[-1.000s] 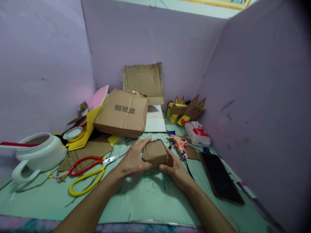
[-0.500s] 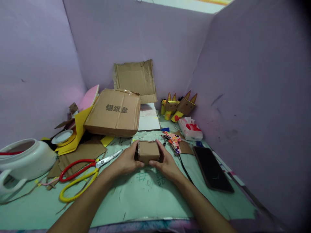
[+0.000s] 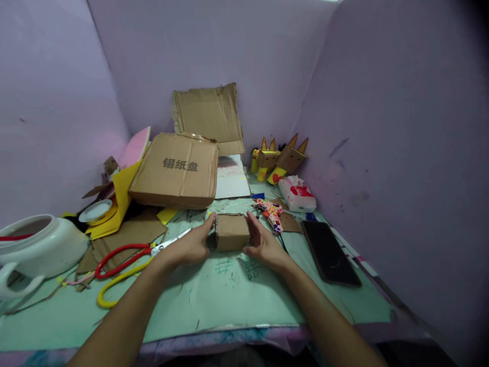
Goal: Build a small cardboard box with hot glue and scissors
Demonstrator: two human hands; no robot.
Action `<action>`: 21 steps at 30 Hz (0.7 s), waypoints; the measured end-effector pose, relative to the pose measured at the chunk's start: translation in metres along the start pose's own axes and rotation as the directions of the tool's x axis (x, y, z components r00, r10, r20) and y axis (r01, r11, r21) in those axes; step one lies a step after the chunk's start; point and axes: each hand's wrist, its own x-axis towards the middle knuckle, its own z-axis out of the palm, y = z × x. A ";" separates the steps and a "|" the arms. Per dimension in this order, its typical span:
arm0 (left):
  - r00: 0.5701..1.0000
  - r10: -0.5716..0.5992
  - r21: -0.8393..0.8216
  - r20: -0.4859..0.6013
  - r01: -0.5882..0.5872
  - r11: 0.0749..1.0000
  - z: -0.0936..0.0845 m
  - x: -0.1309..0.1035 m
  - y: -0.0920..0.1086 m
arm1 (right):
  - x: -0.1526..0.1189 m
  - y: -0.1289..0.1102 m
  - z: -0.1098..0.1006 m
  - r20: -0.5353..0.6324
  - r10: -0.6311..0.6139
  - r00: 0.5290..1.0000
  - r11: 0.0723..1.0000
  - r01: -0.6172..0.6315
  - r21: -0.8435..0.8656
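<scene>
Here's the box (image 3: 232, 234), level, right between our left hand (image 3: 193, 245) and right hand (image 3: 269, 247), just beyond the green grids (image 3: 224, 266) on the tabletop (image 3: 237, 308)! Our fingers (image 3: 253, 227) curve partly open at its sides; whether they actually grip it, we can't tell. Scissors (image 3: 150, 251) by our left forearm, phone (image 3: 332, 255) off to our right.

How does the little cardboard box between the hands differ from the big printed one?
The plain box is much smaller than the printed box. The plain box shows unmarked faces; the printed box bears dark characters. The plain box sits between the left hand and right hand; the printed box lies farther back. Both are brown cardboard.
</scene>
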 end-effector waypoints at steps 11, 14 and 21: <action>0.992 -0.094 0.205 0.081 0.076 0.976 -0.012 -0.004 0.016 | 0.002 -0.002 -0.003 0.022 -0.009 1.000 1.000 0.009 0.027; 0.995 -0.002 0.194 0.104 -0.019 0.981 0.001 -0.001 0.016 | 0.004 -0.001 0.005 0.022 -0.016 1.000 1.000 0.016 0.005; 0.993 0.088 0.148 -0.084 -0.075 0.986 0.024 0.003 0.014 | 0.003 -0.011 0.014 -0.052 -0.052 0.997 0.986 0.043 -0.163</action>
